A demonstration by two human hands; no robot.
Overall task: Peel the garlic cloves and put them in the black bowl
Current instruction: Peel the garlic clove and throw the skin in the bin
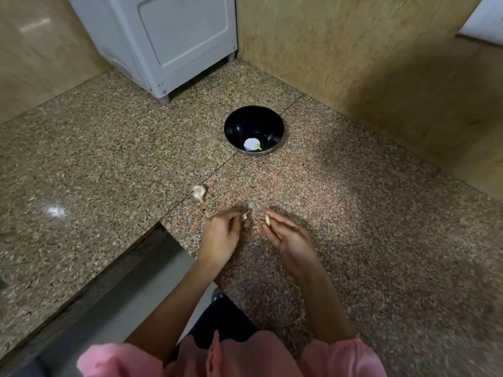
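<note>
The left hand (221, 235) pinches a pale papery scrap (245, 217); the right hand (288, 238) pinches a peeled clove (268, 220); both hover in front of the black bowl (236, 126), nearer the person; inside the bowl lies one white clove (251, 144); an unpeeled garlic piece (199, 192) lies to the front-left of the bowl.

bowl (254, 123) behind — clove (199, 192) left

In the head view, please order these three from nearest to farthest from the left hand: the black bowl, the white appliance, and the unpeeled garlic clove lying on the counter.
1. Unpeeled garlic clove: on the counter, just beyond the left hand, slightly to its left.
2. Black bowl: farther back, a little to the right.
3. White appliance: at the very back, to the left.
</note>
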